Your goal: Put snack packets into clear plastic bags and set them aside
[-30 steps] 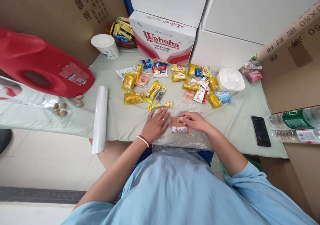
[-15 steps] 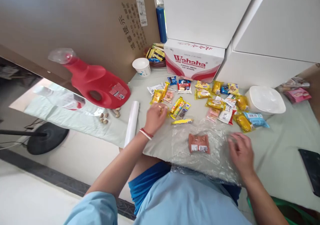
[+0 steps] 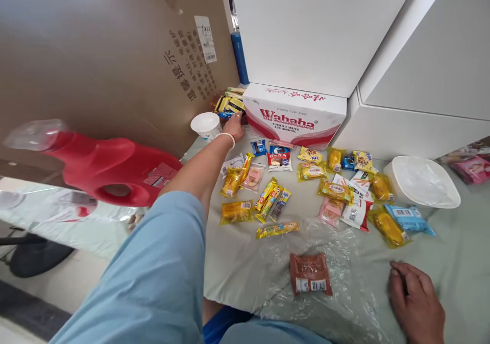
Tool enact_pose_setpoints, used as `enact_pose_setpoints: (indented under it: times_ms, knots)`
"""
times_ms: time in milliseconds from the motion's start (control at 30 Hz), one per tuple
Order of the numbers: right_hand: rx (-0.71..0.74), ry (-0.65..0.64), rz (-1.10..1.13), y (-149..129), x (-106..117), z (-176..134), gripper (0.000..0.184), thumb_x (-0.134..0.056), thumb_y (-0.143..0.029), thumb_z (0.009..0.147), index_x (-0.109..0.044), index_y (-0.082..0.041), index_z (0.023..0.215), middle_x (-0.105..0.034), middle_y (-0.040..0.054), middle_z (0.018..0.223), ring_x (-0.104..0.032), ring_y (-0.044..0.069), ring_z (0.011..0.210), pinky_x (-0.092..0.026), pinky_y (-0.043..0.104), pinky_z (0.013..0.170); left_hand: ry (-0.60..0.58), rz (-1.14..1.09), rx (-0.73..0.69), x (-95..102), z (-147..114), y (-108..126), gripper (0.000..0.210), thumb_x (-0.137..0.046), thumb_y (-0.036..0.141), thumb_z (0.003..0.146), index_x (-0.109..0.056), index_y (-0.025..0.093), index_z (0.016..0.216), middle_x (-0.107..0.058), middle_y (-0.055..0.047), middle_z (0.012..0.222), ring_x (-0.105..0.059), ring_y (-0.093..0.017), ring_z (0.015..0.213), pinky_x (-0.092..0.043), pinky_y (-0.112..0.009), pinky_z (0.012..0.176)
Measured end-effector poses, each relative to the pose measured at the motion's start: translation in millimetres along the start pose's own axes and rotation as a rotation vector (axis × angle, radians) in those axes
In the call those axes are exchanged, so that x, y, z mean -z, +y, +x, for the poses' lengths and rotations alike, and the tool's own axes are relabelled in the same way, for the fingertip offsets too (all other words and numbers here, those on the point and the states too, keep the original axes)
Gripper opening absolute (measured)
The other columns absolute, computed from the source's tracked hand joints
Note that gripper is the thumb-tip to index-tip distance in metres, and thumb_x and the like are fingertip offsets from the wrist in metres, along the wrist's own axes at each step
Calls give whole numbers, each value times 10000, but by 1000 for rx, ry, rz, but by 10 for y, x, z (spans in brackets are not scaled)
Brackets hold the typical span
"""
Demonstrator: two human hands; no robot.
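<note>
Yellow packets (image 3: 232,104) at left grip (image 3: 234,126), hold unclear; right grip (image 3: 418,300) unclasped near brown packet (image 3: 310,272).

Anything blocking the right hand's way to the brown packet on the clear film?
Nothing visible stands between the right hand and the brown packet. Only loose, wrinkled clear film lies along that stretch. The light-blue packet sits farther back, off that line.

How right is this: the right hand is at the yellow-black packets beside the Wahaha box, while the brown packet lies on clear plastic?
Wrong hand: the head view shows the left hand at those packets; the brown packet lies on clear plastic.
</note>
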State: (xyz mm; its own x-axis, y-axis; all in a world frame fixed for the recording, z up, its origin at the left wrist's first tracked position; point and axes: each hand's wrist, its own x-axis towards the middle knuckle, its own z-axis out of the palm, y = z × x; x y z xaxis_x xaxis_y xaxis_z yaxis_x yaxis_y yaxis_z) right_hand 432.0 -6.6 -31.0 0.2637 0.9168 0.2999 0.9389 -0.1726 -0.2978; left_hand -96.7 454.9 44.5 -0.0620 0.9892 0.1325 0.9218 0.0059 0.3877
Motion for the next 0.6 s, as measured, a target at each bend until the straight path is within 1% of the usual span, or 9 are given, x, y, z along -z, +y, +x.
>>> enact_pose_setpoints:
  times_ms: [33,100,200,300,433,500,600]
  knots:
    - [-3,3,-2,-1,3,6,457,-451,-536,984,-745,-196,1067,-731,156,1145,-714,313,1006,-558,465,868,7,1,32,-68,45,16,682,-634,164,841,-509,122,1510,-525,-205,1557,-562,-338,1384,-434,-436,1184]
    - [-7,2,-8,-1,10,18,445,-456,-531,982,-743,-199,1055,-733,152,1135,-715,309,1000,-559,451,839,38,16,104,-168,39,36,599,-638,197,872,-544,139,1460,-522,-202,1541,-600,-331,1324,-464,-417,1138]
    - [-20,-18,-19,-4,17,29,422,-454,-514,984,-736,-204,1035,-737,145,1127,-716,310,1011,-556,438,800,89,50,171,-195,-149,28,471,-604,254,926,-583,145,1383,-541,-212,1489,-633,-344,1255,-488,-434,1084]
    - [-31,-29,-32,-1,15,39,415,-447,-508,990,-731,-210,1038,-738,131,1125,-721,309,1022,-557,429,776,104,117,215,-112,-444,-4,372,-558,309,964,-629,161,1297,-621,-215,1384,-666,-369,1173,-507,-471,1010]
    - [-17,-26,-37,2,3,57,418,-438,-514,996,-727,-217,1050,-737,109,1116,-726,302,1002,-550,412,712,91,171,219,8,-851,4,267,-533,313,980,-685,198,1167,-714,-182,1242,-689,-366,1109,-513,-443,926]
    - [-2,-15,-35,-7,-4,65,421,-428,-503,1004,-730,-214,1055,-732,108,1118,-726,298,1005,-554,409,716,96,182,205,58,-1035,47,245,-518,297,986,-691,208,1135,-725,-169,1224,-692,-351,1094,-507,-418,898]
    - [33,14,-28,-26,-19,67,411,-430,-470,1014,-736,-199,1054,-727,116,1113,-725,288,991,-559,399,726,121,189,170,163,-1300,143,253,-479,286,1005,-687,210,1126,-711,-165,1257,-681,-327,1119,-494,-394,895]
